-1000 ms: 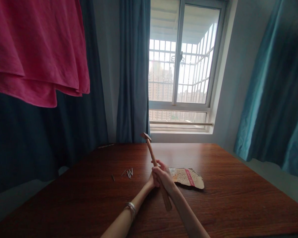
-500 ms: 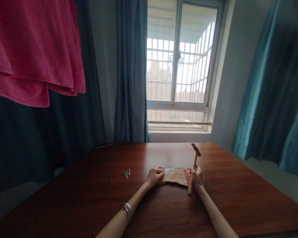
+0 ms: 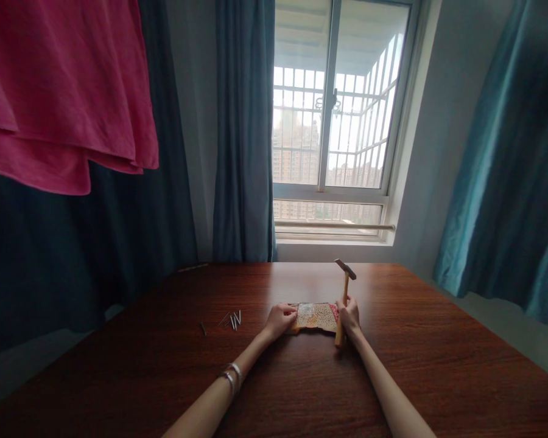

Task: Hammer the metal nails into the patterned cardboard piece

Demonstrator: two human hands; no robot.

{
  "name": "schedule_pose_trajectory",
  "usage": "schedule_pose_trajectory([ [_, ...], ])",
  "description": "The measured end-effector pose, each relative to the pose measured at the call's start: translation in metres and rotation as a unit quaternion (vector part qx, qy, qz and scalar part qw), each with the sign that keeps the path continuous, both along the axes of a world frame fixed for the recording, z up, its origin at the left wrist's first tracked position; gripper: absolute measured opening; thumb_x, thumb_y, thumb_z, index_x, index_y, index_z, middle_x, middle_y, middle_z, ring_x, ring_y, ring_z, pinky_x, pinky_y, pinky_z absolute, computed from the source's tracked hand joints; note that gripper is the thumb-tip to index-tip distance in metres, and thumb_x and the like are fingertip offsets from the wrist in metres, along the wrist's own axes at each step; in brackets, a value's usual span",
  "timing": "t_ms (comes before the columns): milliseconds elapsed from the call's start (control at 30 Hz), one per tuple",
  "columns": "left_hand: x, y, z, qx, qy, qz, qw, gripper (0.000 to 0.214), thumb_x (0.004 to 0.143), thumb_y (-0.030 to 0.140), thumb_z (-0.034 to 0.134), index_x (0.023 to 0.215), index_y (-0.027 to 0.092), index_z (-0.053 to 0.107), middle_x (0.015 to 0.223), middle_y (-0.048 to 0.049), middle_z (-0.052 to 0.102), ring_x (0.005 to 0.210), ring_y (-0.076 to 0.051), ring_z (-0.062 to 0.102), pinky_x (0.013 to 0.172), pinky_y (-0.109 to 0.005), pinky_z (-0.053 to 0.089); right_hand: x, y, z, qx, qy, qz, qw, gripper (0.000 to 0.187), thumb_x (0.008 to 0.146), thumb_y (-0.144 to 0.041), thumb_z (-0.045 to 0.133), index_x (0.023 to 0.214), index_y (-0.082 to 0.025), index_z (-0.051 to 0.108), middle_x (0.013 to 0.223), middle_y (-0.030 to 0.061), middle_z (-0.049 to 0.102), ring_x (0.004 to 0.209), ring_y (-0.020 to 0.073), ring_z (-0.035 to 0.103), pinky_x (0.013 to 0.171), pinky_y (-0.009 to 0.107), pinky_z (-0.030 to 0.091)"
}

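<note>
A small patterned board (image 3: 316, 316), pale with dots and a red strip at its right end, lies flat on the brown wooden table (image 3: 301, 389). My left hand (image 3: 280, 320) grips its left edge, fingers curled. My right hand (image 3: 349, 315) is closed round the wooden handle of a small hammer (image 3: 343, 298) and also rests against the board's right end. The hammer stands nearly upright, metal head up, handle end on the table. Several loose nails (image 3: 232, 318) lie on the table left of my left hand.
A pink cloth (image 3: 64, 91) hangs at the upper left. Blue curtains (image 3: 244, 134) flank a barred window (image 3: 338, 121) beyond the table's far edge. Another curtain (image 3: 506, 158) hangs at the right. One nail (image 3: 203, 328) lies apart from the others.
One second ago both hands held the raised hammer left of the board. Since then my hands parted to the board's two ends, and the board and hammer have slid slightly left and farther away.
</note>
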State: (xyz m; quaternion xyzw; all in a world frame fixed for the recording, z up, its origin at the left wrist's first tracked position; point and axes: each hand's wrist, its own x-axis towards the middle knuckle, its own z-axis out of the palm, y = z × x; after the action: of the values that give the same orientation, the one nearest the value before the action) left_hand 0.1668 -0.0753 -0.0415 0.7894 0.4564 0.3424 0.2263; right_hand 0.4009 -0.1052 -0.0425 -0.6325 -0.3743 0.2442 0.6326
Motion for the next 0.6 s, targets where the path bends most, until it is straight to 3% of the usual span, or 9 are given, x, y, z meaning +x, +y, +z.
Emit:
schedule_pose_trajectory([
  [167,-0.006,0.017,-0.003,-0.005,0.002,-0.009,1.0,0.027,0.072,0.027,0.05,0.075,0.013,0.073,0.069,-0.0043,0.068,0.064,-0.015,0.055,0.059,-0.022,0.035,-0.001,0.025,-0.002,0.01,0.001,0.023,1.0,0.036,0.059,-0.031,0.061,0.091,-0.017,0.053,0.056,-0.0015,0.059,0.056,0.0194,0.057,0.056,0.029,0.043],
  [300,-0.009,0.022,-0.001,-0.018,-0.011,-0.014,1.0,0.028,0.072,0.029,0.051,0.078,0.013,0.073,0.073,-0.0048,0.069,0.067,-0.016,0.057,0.06,-0.023,0.037,0.001,0.034,-0.004,0.027,0.03,0.062,0.997,0.034,0.058,-0.03,0.061,0.089,-0.016,0.053,0.05,-0.0045,0.055,0.046,0.0154,0.052,0.048,0.026,0.041],
  [467,-0.009,0.019,0.002,-0.039,-0.003,-0.005,0.999,0.029,0.072,0.032,0.052,0.077,0.013,0.073,0.071,-0.0046,0.069,0.068,-0.017,0.057,0.06,-0.023,0.038,0.002,0.032,-0.006,0.058,0.113,0.124,0.984,0.031,0.062,-0.036,0.058,0.086,-0.016,0.053,0.047,-0.008,0.049,0.036,0.0097,0.044,0.037,0.022,0.037],
  [600,-0.01,0.021,-0.001,-0.018,-0.008,-0.017,1.0,0.028,0.073,0.03,0.052,0.076,0.013,0.073,0.072,-0.0046,0.069,0.067,-0.016,0.057,0.06,-0.022,0.038,0.0,0.023,0.003,0.082,0.186,0.153,0.967,0.03,0.065,-0.034,0.058,0.09,-0.019,0.051,0.05,-0.0099,0.045,0.039,0.0074,0.044,0.039,0.02,0.042],
])
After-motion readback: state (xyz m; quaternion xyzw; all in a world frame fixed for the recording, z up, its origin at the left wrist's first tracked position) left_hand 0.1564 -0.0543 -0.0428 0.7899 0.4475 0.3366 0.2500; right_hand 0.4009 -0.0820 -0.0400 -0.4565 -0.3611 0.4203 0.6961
